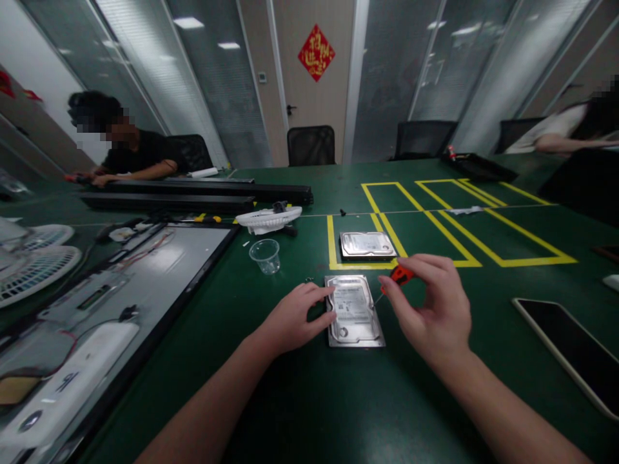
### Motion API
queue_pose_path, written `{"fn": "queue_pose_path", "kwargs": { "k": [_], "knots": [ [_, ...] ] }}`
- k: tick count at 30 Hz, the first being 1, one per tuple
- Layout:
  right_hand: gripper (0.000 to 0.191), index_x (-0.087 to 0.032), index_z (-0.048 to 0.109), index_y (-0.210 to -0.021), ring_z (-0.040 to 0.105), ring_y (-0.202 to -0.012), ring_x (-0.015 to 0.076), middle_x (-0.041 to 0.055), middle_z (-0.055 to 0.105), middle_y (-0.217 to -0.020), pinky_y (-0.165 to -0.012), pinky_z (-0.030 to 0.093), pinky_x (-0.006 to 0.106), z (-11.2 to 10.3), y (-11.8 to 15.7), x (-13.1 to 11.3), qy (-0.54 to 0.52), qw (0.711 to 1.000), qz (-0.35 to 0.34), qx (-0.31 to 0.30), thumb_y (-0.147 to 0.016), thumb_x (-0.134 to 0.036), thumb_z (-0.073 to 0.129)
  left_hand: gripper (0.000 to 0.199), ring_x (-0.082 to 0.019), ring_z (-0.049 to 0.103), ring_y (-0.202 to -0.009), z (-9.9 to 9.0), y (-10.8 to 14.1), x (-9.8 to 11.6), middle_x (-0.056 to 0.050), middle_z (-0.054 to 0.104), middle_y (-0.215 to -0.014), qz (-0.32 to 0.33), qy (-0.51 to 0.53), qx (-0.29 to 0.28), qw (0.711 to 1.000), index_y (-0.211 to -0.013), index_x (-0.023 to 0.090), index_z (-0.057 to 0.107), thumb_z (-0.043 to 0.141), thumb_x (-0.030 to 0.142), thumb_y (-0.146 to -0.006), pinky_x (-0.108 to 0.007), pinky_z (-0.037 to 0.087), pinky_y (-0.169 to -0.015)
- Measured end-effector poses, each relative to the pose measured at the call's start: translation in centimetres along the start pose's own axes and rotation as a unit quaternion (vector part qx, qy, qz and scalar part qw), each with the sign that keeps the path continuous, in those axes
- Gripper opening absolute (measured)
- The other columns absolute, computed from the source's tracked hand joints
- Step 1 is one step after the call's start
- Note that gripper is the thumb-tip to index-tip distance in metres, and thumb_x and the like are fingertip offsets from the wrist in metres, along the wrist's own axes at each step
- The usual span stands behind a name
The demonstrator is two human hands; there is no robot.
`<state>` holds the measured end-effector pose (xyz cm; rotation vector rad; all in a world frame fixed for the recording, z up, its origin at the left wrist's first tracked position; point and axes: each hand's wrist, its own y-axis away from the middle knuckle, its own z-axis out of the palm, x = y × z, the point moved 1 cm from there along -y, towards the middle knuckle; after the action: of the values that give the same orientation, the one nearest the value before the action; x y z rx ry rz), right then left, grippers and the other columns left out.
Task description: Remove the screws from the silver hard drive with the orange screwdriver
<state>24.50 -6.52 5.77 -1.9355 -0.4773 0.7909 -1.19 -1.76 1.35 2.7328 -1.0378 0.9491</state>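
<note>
A silver hard drive (355, 322) lies label up on the green table, in front of me. My left hand (302, 316) rests its fingertips on the drive's left edge, thumb and fingers apart, with nothing held. In my right hand (430, 303) is a red and black screwdriver (401, 274), pinched between thumb and fingers. Its thin shaft points down and left to the drive's right edge; whether the tip sits in a screw is too small to tell. A second hard drive (367, 245) lies just behind, within yellow tape lines.
A clear plastic cup (265, 256) and a white slotted part (269, 219) stand left of the drives. A large panel (159, 270) fills the left, a phone (570, 348) lies right. Black bars (203, 193) lie behind; two people sit across the table.
</note>
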Motion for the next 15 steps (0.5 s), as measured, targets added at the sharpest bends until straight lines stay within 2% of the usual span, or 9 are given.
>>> {"fn": "queue_pose_path", "kwargs": {
  "k": [5, 7, 11, 15],
  "knots": [
    [0.050, -0.023, 0.062, -0.143, 0.072, -0.115, 0.0285, 0.0116, 0.072, -0.128, -0.100, 0.060, 0.051, 0.00, 0.41, -0.16, -0.072, 0.996, 0.039, -0.039, -0.096, -0.009, 0.068, 0.052, -0.028, 0.063, -0.113, 0.03, 0.05, -0.13, -0.010, 0.068, -0.129, 0.000, 0.001, -0.001, 1.000, -0.151, 0.024, 0.059, 0.066, 0.040, -0.102, -0.047, 0.054, -0.102],
    [0.050, -0.024, 0.060, -0.145, 0.071, -0.117, 0.0295, 0.0121, 0.071, -0.129, -0.101, 0.059, 0.053, -0.01, 0.46, -0.16, -0.077, 0.995, 0.047, -0.047, -0.097, -0.010, 0.066, 0.056, -0.029, 0.062, -0.116, -0.03, 0.16, -0.13, -0.011, 0.067, -0.131, 0.001, 0.006, -0.007, 1.000, -0.152, 0.024, 0.058, 0.068, 0.045, -0.101, -0.048, 0.053, -0.103],
    [0.049, -0.024, 0.062, -0.140, 0.070, -0.113, 0.0295, 0.0117, 0.070, -0.124, -0.098, 0.061, 0.051, -0.02, 0.06, -0.14, -0.025, 0.999, 0.020, -0.037, -0.093, -0.016, 0.074, 0.091, -0.033, 0.060, -0.122, -0.42, 0.56, -0.05, -0.013, 0.061, -0.141, 0.005, 0.018, -0.035, 0.999, -0.160, 0.029, 0.050, 0.084, 0.065, -0.083, -0.052, 0.052, -0.105],
    [0.047, -0.026, 0.063, -0.137, 0.069, -0.107, 0.0272, 0.0101, 0.069, -0.120, -0.090, 0.063, 0.047, 0.03, -0.24, -0.21, 0.009, 1.000, 0.004, -0.022, -0.093, -0.017, 0.076, 0.115, -0.034, 0.058, -0.123, -0.81, 0.89, 0.02, -0.011, 0.059, -0.143, 0.025, 0.017, -0.070, 0.997, -0.164, 0.034, 0.044, 0.094, 0.069, -0.066, -0.052, 0.051, -0.106]
  ]
}}
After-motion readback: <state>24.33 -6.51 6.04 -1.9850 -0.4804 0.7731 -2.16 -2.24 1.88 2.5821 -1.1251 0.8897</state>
